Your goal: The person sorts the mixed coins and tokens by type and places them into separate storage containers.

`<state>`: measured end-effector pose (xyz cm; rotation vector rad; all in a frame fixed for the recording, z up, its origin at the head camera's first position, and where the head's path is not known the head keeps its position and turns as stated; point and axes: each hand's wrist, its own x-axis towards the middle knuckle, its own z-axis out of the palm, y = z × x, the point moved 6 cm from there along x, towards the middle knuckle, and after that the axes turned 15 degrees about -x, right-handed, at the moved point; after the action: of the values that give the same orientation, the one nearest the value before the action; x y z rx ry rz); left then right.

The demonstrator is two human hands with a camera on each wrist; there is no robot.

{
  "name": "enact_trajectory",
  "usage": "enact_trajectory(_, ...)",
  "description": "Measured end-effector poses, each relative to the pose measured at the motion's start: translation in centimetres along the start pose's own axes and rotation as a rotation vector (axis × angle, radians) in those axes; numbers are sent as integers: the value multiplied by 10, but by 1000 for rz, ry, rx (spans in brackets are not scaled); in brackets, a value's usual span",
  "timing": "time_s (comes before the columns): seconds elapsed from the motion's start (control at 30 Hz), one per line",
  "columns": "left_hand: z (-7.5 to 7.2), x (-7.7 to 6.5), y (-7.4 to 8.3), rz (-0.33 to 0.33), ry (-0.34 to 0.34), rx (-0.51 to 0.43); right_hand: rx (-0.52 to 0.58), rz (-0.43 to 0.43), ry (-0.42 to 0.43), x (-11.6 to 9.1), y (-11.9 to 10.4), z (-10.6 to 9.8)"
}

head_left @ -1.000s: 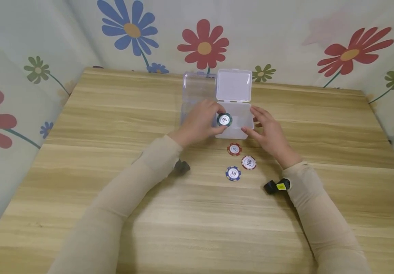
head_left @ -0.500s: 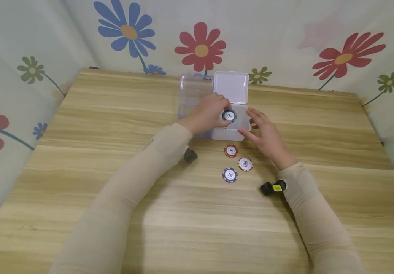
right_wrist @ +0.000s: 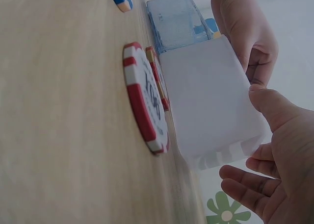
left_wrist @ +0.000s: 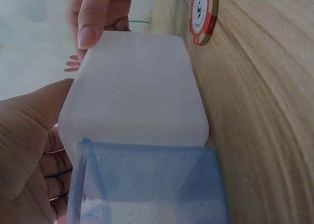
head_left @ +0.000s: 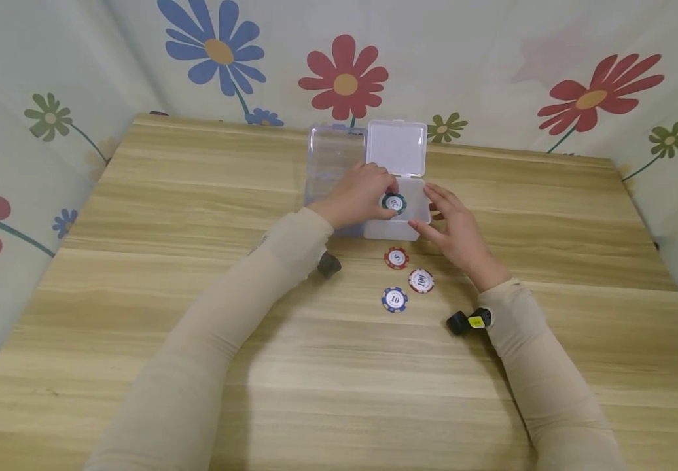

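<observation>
Green is the chip [head_left: 394, 203] the left hand [head_left: 358, 193] pinches at the mouth of the white box [head_left: 391, 231], which the spread right hand [head_left: 458, 234] touches.

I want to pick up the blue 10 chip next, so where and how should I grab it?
Probably pinch the blue chip by opposite edges of its rim, coming down from above and the near left. It lies flat on the table, so its underside is covered, and the 100 chip sits close at its far right.
</observation>
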<state>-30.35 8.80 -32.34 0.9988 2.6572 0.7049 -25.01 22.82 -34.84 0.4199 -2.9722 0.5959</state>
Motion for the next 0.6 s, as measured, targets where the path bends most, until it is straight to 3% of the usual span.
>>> enact_trajectory(0.27,0,-1,1,34,15,-9,-5,2,-3,0,-1,-1)
enact_trajectory(0.6,-3,-5,3,23,29,-35,-6,3,-5,0,-1,-1)
